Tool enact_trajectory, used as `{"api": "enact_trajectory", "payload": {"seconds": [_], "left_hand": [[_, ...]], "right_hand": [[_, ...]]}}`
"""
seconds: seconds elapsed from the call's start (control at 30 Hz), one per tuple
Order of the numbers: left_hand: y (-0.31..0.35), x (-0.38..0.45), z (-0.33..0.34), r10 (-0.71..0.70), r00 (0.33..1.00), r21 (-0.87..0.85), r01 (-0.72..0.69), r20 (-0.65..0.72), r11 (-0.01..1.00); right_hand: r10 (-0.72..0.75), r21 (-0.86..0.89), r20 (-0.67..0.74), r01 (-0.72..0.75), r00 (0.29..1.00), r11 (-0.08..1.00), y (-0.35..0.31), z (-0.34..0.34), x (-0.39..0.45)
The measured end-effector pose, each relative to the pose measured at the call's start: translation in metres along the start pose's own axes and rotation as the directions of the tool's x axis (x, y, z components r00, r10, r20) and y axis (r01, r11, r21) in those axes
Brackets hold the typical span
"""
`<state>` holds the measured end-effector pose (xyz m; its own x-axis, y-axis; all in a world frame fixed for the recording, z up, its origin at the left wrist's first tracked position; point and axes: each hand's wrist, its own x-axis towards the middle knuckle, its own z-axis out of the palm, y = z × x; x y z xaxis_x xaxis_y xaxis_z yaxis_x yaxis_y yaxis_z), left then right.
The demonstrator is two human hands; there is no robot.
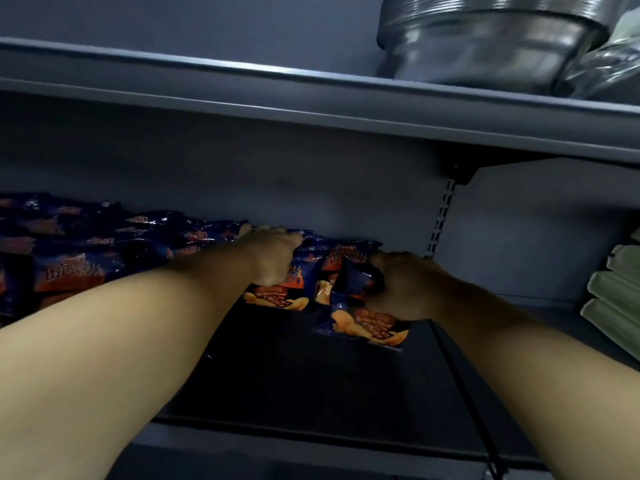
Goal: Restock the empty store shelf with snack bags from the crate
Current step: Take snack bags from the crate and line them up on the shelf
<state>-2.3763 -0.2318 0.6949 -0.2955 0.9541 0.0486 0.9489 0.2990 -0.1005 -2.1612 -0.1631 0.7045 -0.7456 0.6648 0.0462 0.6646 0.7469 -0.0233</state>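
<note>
Two bare arms reaching into a dark grey metal store shelf (pixel 311 375), deep in shadow

Left hand (pixel 273 256) pressed down on a dark blue shiny snack bag with orange chips printed on it (pixel 277 299), fingers curled over its top, grip closed on that bag

Right hand (pixel 401 285) wrapped round a second dark blue and orange snack bag (pixel 363 327), just beside the first one, grip closed on its right edge, bag tilted and crinkled, bottom edge resting on the shelf floor

Both bags touching each other near the middle of the shelf, close to the back wall

Off to the left, a row of more dark blue snack bags (pixel 86 244) lying flat and overlapping, filling that side up to the left hand

Bare dark shelf floor in front of the two held bags

On the right, behind a slotted grey upright post (pixel 441 216), a stack of pale green flat packs (pixel 613 292)

Up above, on the next grey shelf board (pixel 242 95), a shiny silver metal bowl (pixel 485 46) near the top right, blurry
</note>
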Motion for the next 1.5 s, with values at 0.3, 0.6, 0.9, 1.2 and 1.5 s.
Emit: {"api": "enact_trajectory", "payload": {"seconds": [0.3,0.6,0.9,1.2,1.5], "left_hand": [[-0.004,0.025,0.013,-0.06,0.998,0.077,0.061,-0.021,0.995],[-0.007,0.033,0.02,-0.084,0.996,0.163,0.089,-0.038,0.983],[-0.005,0.03,0.029,-0.04,0.983,0.166,0.07,-0.177,0.984],[-0.007,0.014,0.031,-0.031,0.958,0.129,0.07,-0.286,0.989],[0.007,-0.012,0.028,-0.049,0.953,0.057,0.069,-0.298,0.996]], "right_hand": [[-0.07,0.009,0.039,0.069,0.997,0.998,-0.001,0.017,0.047],[-0.049,-0.012,-0.035,0.048,0.998,0.999,0.004,0.034,0.078],[-0.05,-0.087,-0.131,0.039,0.99,0.995,0.009,0.051,0.09],[-0.047,-0.124,-0.239,0.018,0.97,0.992,0.006,0.05,0.081],[-0.032,-0.089,-0.242,0.011,0.97,0.996,0.001,0.037,0.054]]}}
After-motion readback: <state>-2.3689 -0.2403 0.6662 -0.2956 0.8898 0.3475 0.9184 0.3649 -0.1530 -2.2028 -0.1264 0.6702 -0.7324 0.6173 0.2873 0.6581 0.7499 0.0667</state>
